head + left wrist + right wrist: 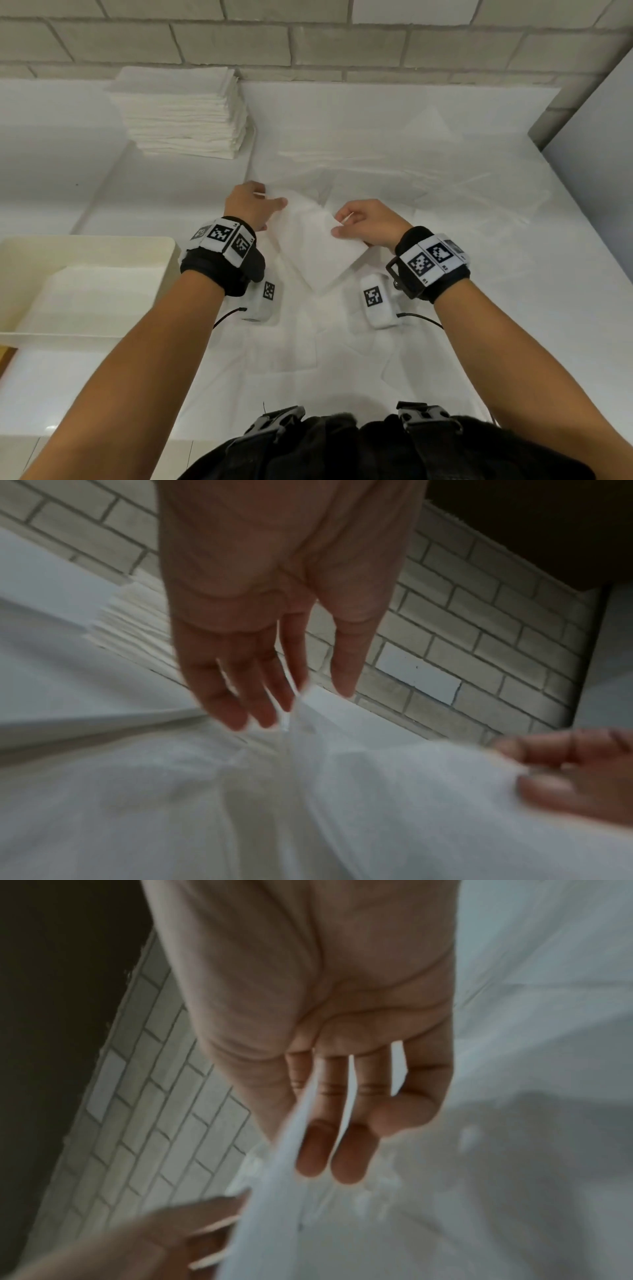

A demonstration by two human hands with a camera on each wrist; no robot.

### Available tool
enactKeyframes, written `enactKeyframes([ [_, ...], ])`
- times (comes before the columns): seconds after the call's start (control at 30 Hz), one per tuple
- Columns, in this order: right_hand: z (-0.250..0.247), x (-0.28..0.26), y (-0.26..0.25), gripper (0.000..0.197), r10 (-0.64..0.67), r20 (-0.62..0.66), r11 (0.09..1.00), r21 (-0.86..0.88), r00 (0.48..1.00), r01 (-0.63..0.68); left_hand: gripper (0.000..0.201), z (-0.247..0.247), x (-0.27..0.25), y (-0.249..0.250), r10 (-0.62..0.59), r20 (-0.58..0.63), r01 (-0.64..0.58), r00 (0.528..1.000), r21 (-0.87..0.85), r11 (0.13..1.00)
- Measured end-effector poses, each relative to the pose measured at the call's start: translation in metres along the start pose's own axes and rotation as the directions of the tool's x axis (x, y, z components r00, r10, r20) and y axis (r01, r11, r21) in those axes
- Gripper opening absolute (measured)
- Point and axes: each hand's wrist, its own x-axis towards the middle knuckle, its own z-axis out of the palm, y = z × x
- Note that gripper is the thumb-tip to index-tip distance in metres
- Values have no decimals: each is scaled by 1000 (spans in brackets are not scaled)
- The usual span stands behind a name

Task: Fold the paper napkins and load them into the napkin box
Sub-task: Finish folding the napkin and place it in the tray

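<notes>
A white paper napkin (pixel 320 253) hangs between both hands over the middle of the table, part folded, with its lower point toward me. My left hand (pixel 274 201) pinches its upper left edge; in the left wrist view the left hand (pixel 306 695) has the sheet (pixel 342 791) rising between thumb and fingers. My right hand (pixel 339 225) pinches the right corner between thumb and forefinger. In the right wrist view the napkin's edge (pixel 411 1218) crosses in front of the right hand (pixel 318 1150). The cream napkin box (pixel 164 246) stands at the left with white napkins lying inside.
A tall stack of unfolded napkins (pixel 185 113) sits at the back left against the brick wall (pixel 308 44). Crumpled clear plastic wrap (pixel 462 178) lies on the white table (pixel 531 291) behind and right of my hands. A grey panel (pixel 596 120) rises at the right.
</notes>
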Motion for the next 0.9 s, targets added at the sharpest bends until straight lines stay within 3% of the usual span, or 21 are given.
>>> enactKeyframes([
  [0.1, -2, -9, -8, 8, -95, -48, 966, 237, 994, 104, 31, 3, -3, -2, 38, -3, -38, 999, 105, 994],
  [0.2, -6, -13, -17, 9, -124, -67, 891, 431, 990, 141, 55, 2, -4, -3, -25, -31, 27, 999, 63, 998],
  [0.27, -12, -11, -22, 12, -140, -111, 834, 523, 984, 178, 69, 1, -8, 1, -65, -20, 63, 998, -67, 996],
  [0.37, -18, -5, -25, 13, -132, -183, 707, 671, 974, 222, 74, 1, -17, 16, -111, 222, 191, 969, -383, 904],
  [0.43, -18, 0, -25, 12, -127, -156, 711, 674, 980, 199, 56, 4, -20, 25, 14, 356, 192, 934, -536, 822],
  [0.47, -18, 2, -23, 11, -127, -121, 752, 635, 984, 175, 46, 6, -19, 29, 81, 350, 155, 933, -597, 787],
  [0.53, -21, 9, -15, 11, -107, -83, 869, 476, 991, 133, 41, 7, -14, 38, 101, 243, 77, 965, -628, 774],
  [0.6, -31, 20, 1, 14, -82, -122, 992, 80, 989, 92, 41, 5, -8, 41, 70, 148, 30, 987, -583, 812],
  [0.63, -36, 26, 11, 26, -61, -106, 979, -200, 992, 39, 40, 4, -5, 40, 50, 143, 34, 989, -533, 845],
  [0.7, -42, 35, 28, 59, 52, -25, 800, -598, 998, -56, 37, 6, 0, 32, -9, 178, 79, 984, -389, 918],
  [0.77, -43, 38, 34, 78, 109, 2, 707, -703, 994, -76, 36, 13, 1, 21, -76, 230, 137, 970, -264, 955],
  [0.9, -44, 44, 29, 71, 83, 94, 783, -622, 992, -7, 37, 29, 1, 6, -130, 301, 185, 945, -161, 970],
])
